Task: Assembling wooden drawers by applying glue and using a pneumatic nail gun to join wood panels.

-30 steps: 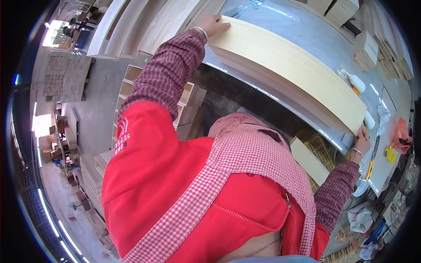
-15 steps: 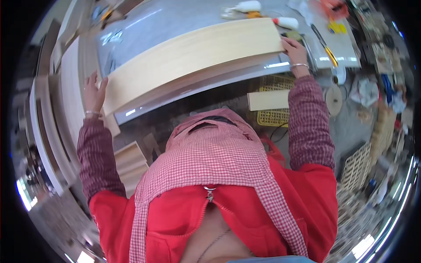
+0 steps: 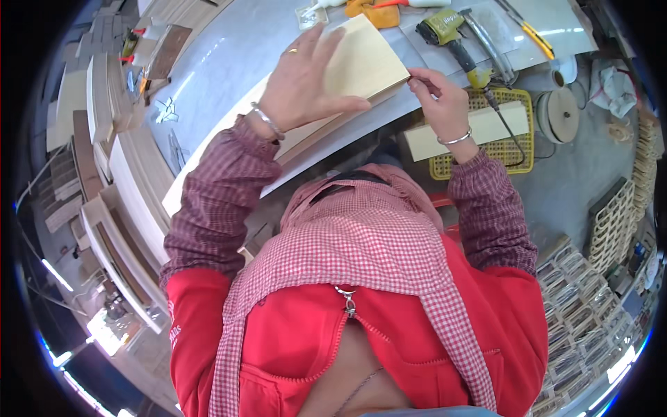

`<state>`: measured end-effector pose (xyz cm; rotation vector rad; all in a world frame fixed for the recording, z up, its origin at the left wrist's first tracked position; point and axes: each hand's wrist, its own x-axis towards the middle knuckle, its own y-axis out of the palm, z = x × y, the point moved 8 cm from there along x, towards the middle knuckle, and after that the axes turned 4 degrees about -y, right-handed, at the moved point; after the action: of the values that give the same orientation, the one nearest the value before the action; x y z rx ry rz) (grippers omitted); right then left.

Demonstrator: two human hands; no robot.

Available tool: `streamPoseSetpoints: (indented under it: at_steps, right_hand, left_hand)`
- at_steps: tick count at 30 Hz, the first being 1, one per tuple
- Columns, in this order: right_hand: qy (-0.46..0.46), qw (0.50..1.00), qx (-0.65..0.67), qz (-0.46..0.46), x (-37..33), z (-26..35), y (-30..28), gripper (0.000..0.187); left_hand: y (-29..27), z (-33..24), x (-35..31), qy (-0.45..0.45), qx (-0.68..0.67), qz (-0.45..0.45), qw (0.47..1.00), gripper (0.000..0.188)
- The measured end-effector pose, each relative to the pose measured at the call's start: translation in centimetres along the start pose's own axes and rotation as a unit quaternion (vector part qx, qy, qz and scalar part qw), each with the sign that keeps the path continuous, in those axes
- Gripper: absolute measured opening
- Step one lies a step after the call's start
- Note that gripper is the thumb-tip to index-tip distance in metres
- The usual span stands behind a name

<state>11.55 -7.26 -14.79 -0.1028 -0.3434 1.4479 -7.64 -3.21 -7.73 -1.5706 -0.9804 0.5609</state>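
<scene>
A long pale wooden board (image 3: 365,59) lies slantwise over the near edge of the grey-topped table. My left hand (image 3: 302,80) is over the board with its fingers spread and thumb stretched out, hiding part of it. At the board's near right corner, my right hand (image 3: 445,104) has thumb and forefinger pinched together. Whatever lies between those fingertips is too small to make out. Just beyond the right hand rests a green air nail gun (image 3: 441,28) with its hose hanging off the table edge.
A yellow plastic basket (image 3: 524,132) with a pale wood strip (image 3: 479,128) across it sits below the table at right. A yellow-handled cutter (image 3: 536,40) lies at the table's right. Loose metal pieces (image 3: 165,110) lie at left, near stacked boards (image 3: 135,174). A round reel (image 3: 558,116) stands at right.
My left hand has left the board's left end and moved right over its right part. My right hand has shifted to the near right corner. The view has turned; the nail gun now shows.
</scene>
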Motion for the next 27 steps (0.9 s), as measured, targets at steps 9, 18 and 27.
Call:
streamPoseSetpoints:
  at_steps: [9,18,27]
  right_hand:
    - [-0.126,0.989,-0.062,-0.054,0.4,4.0,-1.2,0.022]
    - [-0.210,0.970,-0.116,-0.029,2.1,4.4,-1.4,0.026]
    - [-0.150,0.985,-0.087,0.019,4.6,4.9,-1.3,0.031]
  left_hand:
    - [1.3,-2.6,2.9,-0.025,0.043,0.037,0.998,0.099]
    - [2.0,-2.6,4.8,-0.009,0.009,0.020,1.000,0.094]
    - [1.2,-3.0,4.4,-0.020,-0.034,0.026,0.999,0.092]
